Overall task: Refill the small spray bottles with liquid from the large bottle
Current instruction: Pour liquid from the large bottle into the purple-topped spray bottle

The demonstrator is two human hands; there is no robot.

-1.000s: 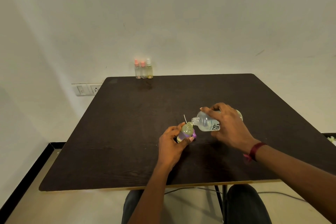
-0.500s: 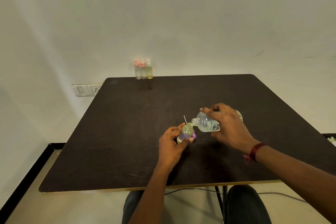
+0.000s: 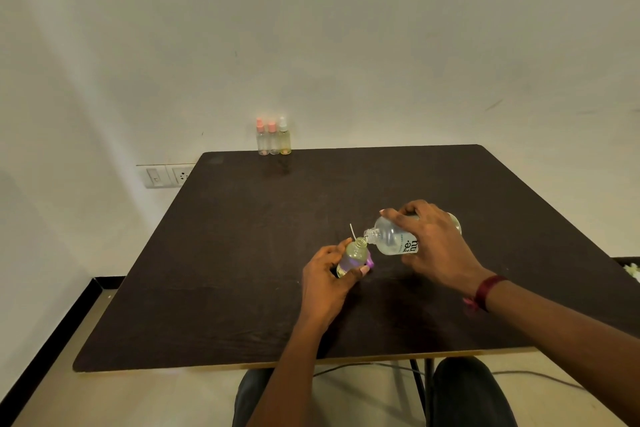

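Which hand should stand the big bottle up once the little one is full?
Probably the right hand: it grips the tilted large bottle, while the left hand holds the small spray bottle.

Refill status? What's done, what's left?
Probably done: three capped spray bottles stand at the far edge of the table; their fill levels are unclear. In hand: left grip holds an uncapped small bottle, and right grip tips the large bottle, neck at its mouth. Left: finish pouring, then refit the purple spray cap beside it.
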